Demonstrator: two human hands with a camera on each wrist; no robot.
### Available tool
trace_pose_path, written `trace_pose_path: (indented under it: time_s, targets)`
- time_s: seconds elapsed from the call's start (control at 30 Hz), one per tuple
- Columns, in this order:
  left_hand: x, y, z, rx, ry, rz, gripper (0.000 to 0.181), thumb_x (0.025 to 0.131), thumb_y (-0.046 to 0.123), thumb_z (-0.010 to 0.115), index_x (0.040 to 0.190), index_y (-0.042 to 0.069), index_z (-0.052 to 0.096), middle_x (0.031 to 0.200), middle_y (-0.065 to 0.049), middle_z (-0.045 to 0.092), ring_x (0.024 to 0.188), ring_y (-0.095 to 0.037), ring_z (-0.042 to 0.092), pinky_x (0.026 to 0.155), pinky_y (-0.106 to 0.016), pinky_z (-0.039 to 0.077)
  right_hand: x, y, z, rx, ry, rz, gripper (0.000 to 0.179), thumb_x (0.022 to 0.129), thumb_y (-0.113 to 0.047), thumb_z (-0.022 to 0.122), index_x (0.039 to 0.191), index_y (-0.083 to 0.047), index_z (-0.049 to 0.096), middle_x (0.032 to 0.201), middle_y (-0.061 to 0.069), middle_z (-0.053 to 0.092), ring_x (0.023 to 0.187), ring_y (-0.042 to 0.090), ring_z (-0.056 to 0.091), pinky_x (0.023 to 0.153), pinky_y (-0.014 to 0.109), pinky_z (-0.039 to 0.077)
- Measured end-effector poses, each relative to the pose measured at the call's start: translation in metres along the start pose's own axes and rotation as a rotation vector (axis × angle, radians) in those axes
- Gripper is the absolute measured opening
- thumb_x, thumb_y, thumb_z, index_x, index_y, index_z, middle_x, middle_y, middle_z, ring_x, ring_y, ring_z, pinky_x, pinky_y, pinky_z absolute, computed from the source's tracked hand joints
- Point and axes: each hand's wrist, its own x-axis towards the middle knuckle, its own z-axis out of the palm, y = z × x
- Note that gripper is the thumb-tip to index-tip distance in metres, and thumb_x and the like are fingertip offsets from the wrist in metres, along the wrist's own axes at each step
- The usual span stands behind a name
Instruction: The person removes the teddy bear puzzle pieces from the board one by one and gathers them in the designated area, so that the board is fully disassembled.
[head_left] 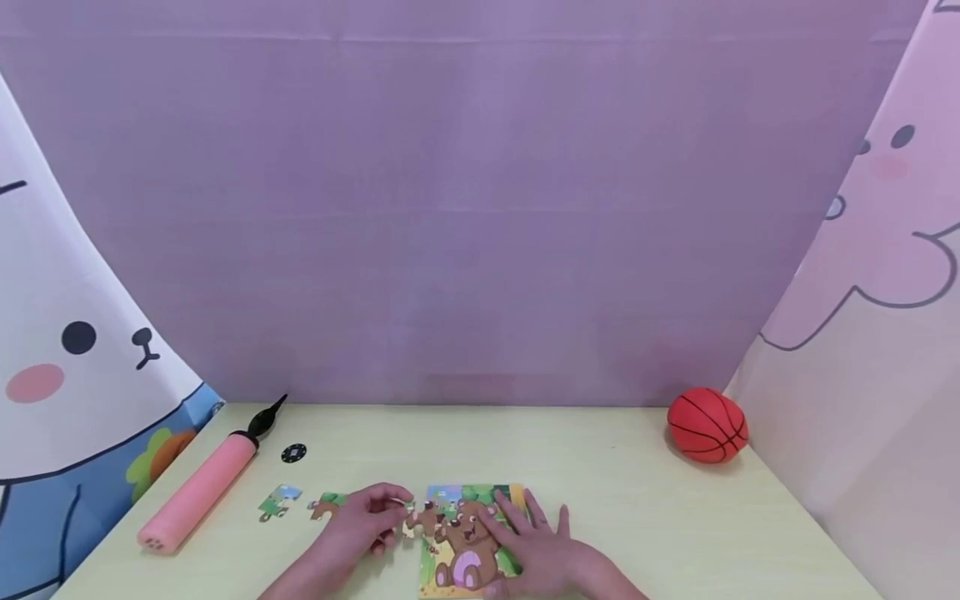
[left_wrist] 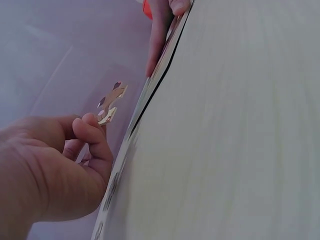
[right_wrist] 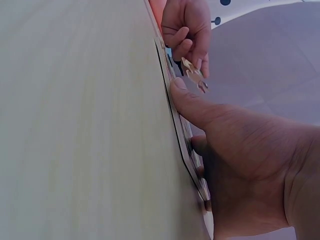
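Observation:
A bear jigsaw board [head_left: 467, 542] lies near the table's front edge. My left hand [head_left: 369, 521] pinches a brown puzzle piece [head_left: 418, 520] at the board's left edge; the piece [left_wrist: 112, 103] is held tilted above the board [left_wrist: 150, 95], also seen in the right wrist view [right_wrist: 194, 76]. My right hand [head_left: 534, 542] lies flat with straight fingers on the board's right side, pressing it down; its thumb [right_wrist: 192, 106] rests on the board's edge [right_wrist: 176, 120]. Two loose pieces, one [head_left: 278, 502] and another [head_left: 327, 504], lie left of the left hand.
A pink hand pump [head_left: 201, 487] with a black nozzle lies at the left, a small black disc [head_left: 293, 453] beside it. An orange-red ball [head_left: 707, 424] sits at the back right. Printed curtains hang at both sides of the pale table [head_left: 645, 517].

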Motion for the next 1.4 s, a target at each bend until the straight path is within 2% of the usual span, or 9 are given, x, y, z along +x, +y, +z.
trace_pose_path:
  time_s: [0.2, 0.43, 0.5, 0.87, 1.2, 1.4]
  targets:
    - [-0.006, 0.000, -0.019, 0.034, 0.062, -0.007, 0.028, 0.097, 0.013, 0.065, 0.120, -0.003, 0.062, 0.092, -0.007, 0.062, 0.065, -0.016, 0.054, 0.051, -0.024, 0.044, 0.001, -0.002, 0.001, -0.012, -0.002, -0.011, 0.087, 0.092, -0.071, 0.052, 0.163, -0.033, 0.019, 0.169, 0.005, 0.006, 0.150, 0.049, 0.001, 0.101, 0.085, 0.003]
    - [-0.010, -0.002, -0.039, 0.033, 0.113, -0.047, 0.026, 0.099, 0.010, 0.061, 0.121, -0.004, 0.061, 0.089, -0.008, 0.061, 0.062, -0.015, 0.049, 0.051, -0.025, 0.042, 0.002, 0.000, 0.001, 0.012, -0.025, -0.011, 0.080, 0.097, -0.068, 0.044, 0.163, -0.035, 0.015, 0.170, 0.005, 0.002, 0.150, 0.049, -0.003, 0.101, 0.085, -0.001]
    - [-0.011, -0.004, -0.044, 0.053, 0.136, -0.054, 0.027, 0.098, 0.009, 0.062, 0.121, -0.004, 0.062, 0.090, -0.008, 0.063, 0.064, -0.016, 0.052, 0.051, -0.025, 0.044, 0.003, 0.001, 0.001, 0.018, -0.027, -0.007, 0.080, 0.097, -0.068, 0.045, 0.163, -0.035, 0.015, 0.170, 0.004, 0.002, 0.150, 0.048, -0.004, 0.101, 0.084, -0.001]
    - [-0.022, -0.017, -0.080, 0.079, 0.152, -0.078, 0.033, 0.101, 0.012, 0.060, 0.128, -0.006, 0.058, 0.092, -0.007, 0.062, 0.067, -0.018, 0.053, 0.053, -0.026, 0.045, 0.003, 0.003, 0.003, 0.023, -0.020, -0.004, 0.081, 0.096, -0.069, 0.046, 0.163, -0.035, 0.016, 0.170, 0.004, 0.002, 0.150, 0.048, -0.004, 0.101, 0.084, -0.002]
    - [-0.034, -0.020, -0.102, 0.148, 0.241, -0.171, 0.030, 0.103, 0.013, 0.057, 0.128, -0.002, 0.061, 0.082, -0.010, 0.058, 0.066, -0.020, 0.051, 0.052, -0.027, 0.043, 0.005, 0.008, 0.003, 0.045, -0.038, -0.015, 0.085, 0.094, -0.073, 0.044, 0.163, -0.036, 0.011, 0.170, 0.004, -0.002, 0.149, 0.049, -0.007, 0.098, 0.085, -0.005]
    - [-0.039, -0.024, -0.116, 0.210, 0.297, -0.234, 0.028, 0.103, 0.011, 0.056, 0.128, 0.000, 0.063, 0.080, -0.010, 0.059, 0.067, -0.022, 0.053, 0.054, -0.028, 0.045, 0.009, 0.015, 0.007, 0.109, -0.044, -0.006, 0.096, 0.091, -0.077, 0.045, 0.164, -0.025, 0.009, 0.169, -0.003, -0.008, 0.150, 0.045, -0.013, 0.098, 0.084, -0.011]
